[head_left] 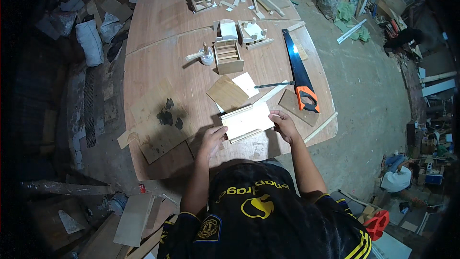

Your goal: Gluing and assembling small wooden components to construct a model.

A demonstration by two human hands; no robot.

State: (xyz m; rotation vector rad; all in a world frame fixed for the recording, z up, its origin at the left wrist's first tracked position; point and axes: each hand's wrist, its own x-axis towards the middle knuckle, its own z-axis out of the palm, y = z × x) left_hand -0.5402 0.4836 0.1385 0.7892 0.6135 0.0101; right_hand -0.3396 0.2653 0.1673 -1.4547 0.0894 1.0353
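A pale wooden panel (248, 122) with narrow strips along its two long edges is held level above the near part of the table. My left hand (213, 140) is closed on its left end. At the opposite end, the fingers of my right hand (284, 125) grip the right edge. Just beyond the panel lie a brown thin board (226, 92) and a white sheet (246, 84), partly overlapping. A handsaw (298, 67) with an orange and black handle rests to the right, its handle over a small brown board (292, 107).
Farther back stand a small slatted wooden piece (229, 57), another small wooden assembly (252, 32) and a whitish container (206, 57) with a stick in it. Offcuts (235, 1) litter the far table (158, 14). A dark-stained board (155, 122) lies left.
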